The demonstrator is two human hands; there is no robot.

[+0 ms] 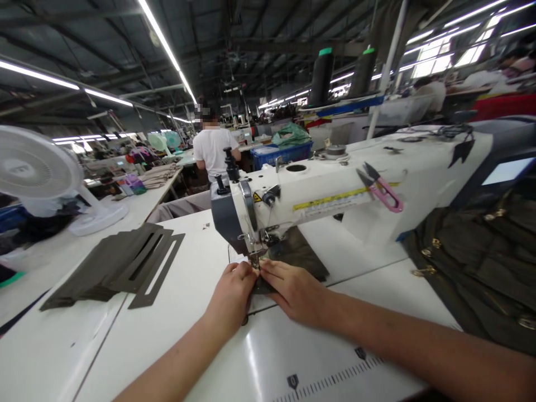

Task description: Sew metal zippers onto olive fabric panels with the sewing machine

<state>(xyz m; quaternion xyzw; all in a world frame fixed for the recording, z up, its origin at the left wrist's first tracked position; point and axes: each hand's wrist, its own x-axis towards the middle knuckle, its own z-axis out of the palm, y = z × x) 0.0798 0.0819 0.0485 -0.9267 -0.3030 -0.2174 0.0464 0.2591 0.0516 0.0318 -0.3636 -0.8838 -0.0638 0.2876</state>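
Observation:
A white sewing machine (326, 190) stands before me, its presser foot (256, 258) down close to my fingertips. Dark olive fabric (304, 254) lies on the bed, under the machine arm and beneath the foot. My left hand (234, 293), fingers curled and closed, grips the fabric's edge just left of the foot. On the other side my right hand (299, 293) is closed on the same fabric, its fingers together and pointing at the foot. The fingertips of both hands nearly meet there and partly hide the cloth.
Left of the machine lies a fanned stack of olive panels (113, 262) with slots. Pink-handled thread snips (381, 188) rest on the machine arm. Dark garments with metal hardware (473, 251) pile up at right. A white fan (37, 167) and a person (215, 148) are beyond.

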